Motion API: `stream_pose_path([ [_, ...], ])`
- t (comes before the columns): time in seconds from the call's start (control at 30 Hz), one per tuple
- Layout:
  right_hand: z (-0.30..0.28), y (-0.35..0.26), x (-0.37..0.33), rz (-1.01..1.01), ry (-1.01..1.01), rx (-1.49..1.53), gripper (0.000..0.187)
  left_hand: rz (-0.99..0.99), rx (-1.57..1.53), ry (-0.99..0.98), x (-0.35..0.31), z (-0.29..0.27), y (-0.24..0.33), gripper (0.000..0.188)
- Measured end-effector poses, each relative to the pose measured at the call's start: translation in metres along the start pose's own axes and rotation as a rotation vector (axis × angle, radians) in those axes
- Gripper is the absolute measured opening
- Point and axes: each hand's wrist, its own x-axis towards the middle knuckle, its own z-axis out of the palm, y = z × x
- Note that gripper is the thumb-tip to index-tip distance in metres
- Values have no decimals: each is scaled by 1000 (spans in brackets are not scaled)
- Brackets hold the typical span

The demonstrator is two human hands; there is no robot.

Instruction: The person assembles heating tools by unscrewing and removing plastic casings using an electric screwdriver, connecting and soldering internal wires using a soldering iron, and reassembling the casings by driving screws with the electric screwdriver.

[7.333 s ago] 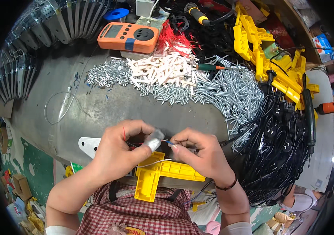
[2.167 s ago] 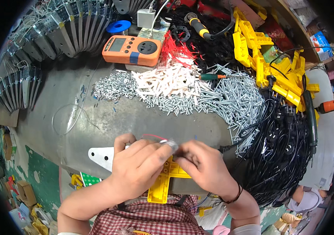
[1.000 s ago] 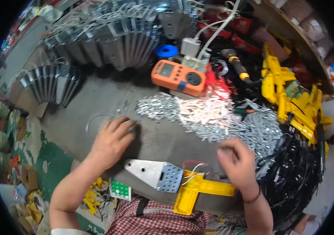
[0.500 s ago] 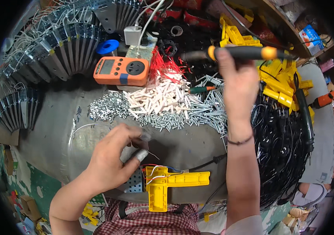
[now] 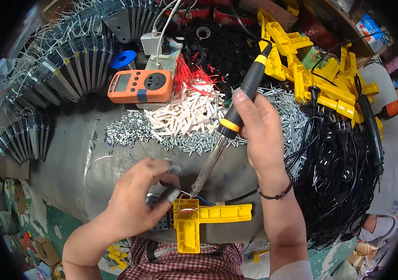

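Observation:
My right hand is closed round the black-and-yellow handle of a soldering iron. Its metal tip slants down to thin wires at the upper edge of a yellow plastic housing half. My left hand, with grey coverings on thumb and fingertip, pinches a thin wire beside that tip. Red, white and blue wires run through the open housing. Next to it, partly hidden under my left hand, lies a perforated metal plate. A black cable leads off to the right.
Piles of nuts, white sleeves and screws lie beyond my hands. An orange meter stands behind them. Metal plates fan out at left; black plug cables and yellow housings crowd the right.
My right hand has brought the soldering iron down and turned it from level to steep, its tip now at the wires. My left hand has stayed near the housing.

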Motion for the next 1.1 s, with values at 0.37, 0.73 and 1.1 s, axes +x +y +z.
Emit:
stream_pose_path([
  [0.37,3,3,2,-13,16,24,27,78,26,59,4,5,-3,56],
  [0.73,-1,-1,2,-29,16,10,27,17,7,58,0,5,2,50],
  [1.1,4,-4,-2,59,-84,29,28,21,-131,39,-14,9,4,44],
])
